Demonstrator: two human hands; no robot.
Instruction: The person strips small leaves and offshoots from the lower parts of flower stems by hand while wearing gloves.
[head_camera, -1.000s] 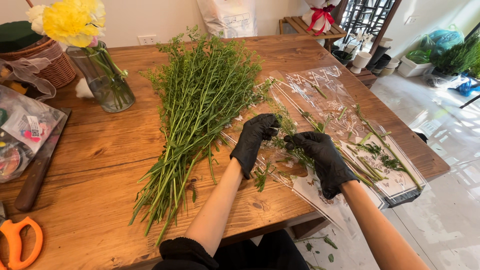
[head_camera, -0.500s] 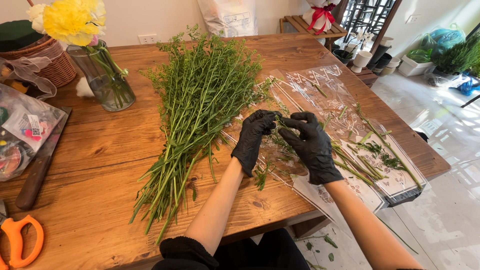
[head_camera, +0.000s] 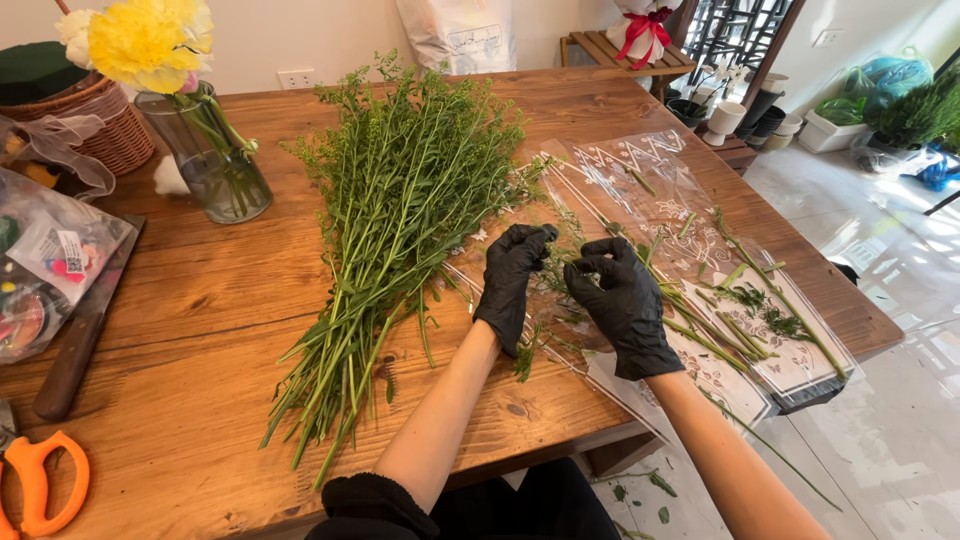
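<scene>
At the far left edge, orange scissors (head_camera: 38, 482) lie on the wooden table (head_camera: 200, 330), with a dark knife handle (head_camera: 82, 338) just above them and a clear bag (head_camera: 40, 270) of small items beside it. Behind these stand a wicker basket (head_camera: 105, 125) and a glass vase (head_camera: 210, 165) holding yellow flowers (head_camera: 140, 35). A big bundle of green stems (head_camera: 390, 230) lies across the middle of the table, cut ends toward the near edge, leafy tops fanned toward the far side. Just right of it, the left hand (head_camera: 512, 285), in a black glove, has its fingers curled and pinched on a thin sprig (head_camera: 548, 300) that hangs down between the two hands. The right hand (head_camera: 622, 305), also gloved in black, faces it closely, thumb and fingertips pressed together on the same sprig. Both hands hover over a clear patterned wrap (head_camera: 690, 230) spread on the table's right side. Trimmed stem pieces (head_camera: 735, 325) lie scattered on the wrap, right of the hands.
</scene>
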